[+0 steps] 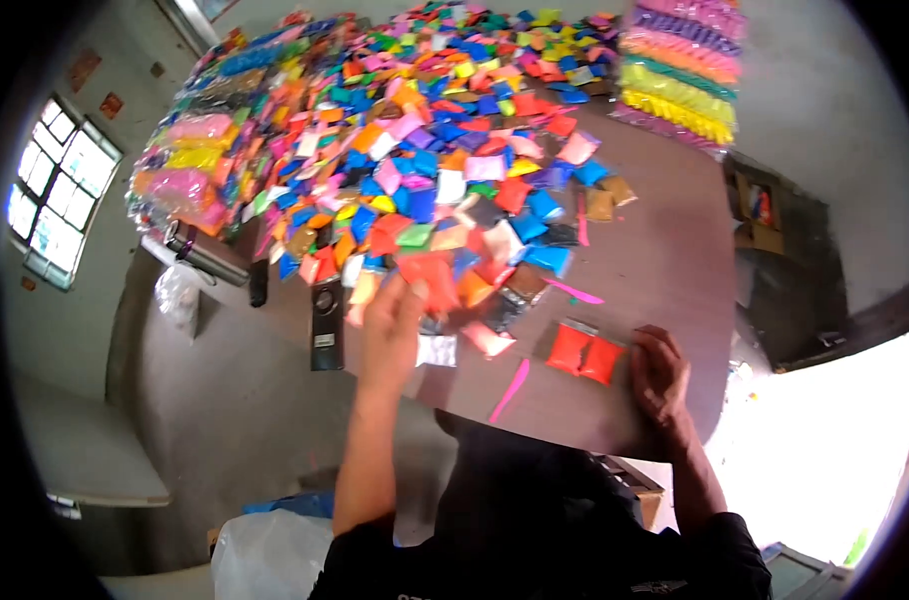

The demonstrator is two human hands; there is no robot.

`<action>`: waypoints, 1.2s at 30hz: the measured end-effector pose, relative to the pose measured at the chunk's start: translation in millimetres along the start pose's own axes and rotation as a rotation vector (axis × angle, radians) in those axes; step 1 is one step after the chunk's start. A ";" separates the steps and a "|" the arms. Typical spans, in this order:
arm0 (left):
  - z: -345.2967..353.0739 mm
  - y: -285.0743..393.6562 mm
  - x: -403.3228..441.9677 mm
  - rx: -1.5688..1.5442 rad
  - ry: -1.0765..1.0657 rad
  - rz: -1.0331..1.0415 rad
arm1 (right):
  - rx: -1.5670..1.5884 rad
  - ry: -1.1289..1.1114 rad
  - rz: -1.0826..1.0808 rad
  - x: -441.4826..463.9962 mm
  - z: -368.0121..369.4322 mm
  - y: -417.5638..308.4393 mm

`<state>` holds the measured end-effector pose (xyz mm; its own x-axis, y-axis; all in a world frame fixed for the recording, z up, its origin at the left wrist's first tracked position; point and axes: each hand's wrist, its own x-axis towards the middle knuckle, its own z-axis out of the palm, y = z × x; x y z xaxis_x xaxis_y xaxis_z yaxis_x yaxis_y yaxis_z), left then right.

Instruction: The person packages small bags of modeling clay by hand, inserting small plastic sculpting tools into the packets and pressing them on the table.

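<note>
My left hand (393,318) is closed on a red packet (432,283), pinched between thumb and fingers at the near edge of a large heap of colourful packets (425,190). The held packet is slightly blurred. My right hand (662,375) rests on the table's right side, fingers loosely curled, with nothing visible in them. Just left of it, two red packets (585,353) lie side by side, flat on the table. A white packet (437,350) lies below my left hand.
Pink plastic knives (511,390) lie on the brown table (665,230). A black remote-like object (327,325) and a steel flask (207,252) are at the left edge. Bundled bags (190,160) stack at back left, and rows of coloured packs (680,75) stand at back right.
</note>
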<state>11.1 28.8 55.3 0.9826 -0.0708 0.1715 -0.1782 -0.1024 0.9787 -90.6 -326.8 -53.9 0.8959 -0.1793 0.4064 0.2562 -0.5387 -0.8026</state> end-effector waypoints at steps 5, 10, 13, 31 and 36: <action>109.9 -15.7 -86.2 -0.180 -0.311 -0.135 | 0.175 -0.122 -0.069 -27.8 -4.7 -40.6; 161.8 -27.1 -132.6 0.080 -0.342 0.036 | 0.485 -0.145 0.311 -60.0 -8.5 -66.8; 166.5 -31.4 -137.4 0.110 -0.308 0.149 | 0.659 -0.102 0.422 -77.1 -4.9 -50.8; 175.0 -76.4 -134.3 0.174 -0.143 0.278 | 0.619 -0.208 0.452 -72.3 -4.1 -33.3; 177.9 -67.4 -131.5 0.135 -0.187 0.233 | 0.608 -0.092 0.392 -73.1 -0.8 -32.6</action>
<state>-115.4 -131.4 -53.3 0.8902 -0.2872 0.3535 -0.4150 -0.1916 0.8894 -164.7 -296.8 -57.1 0.9833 -0.1807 0.0224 0.0426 0.1085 -0.9932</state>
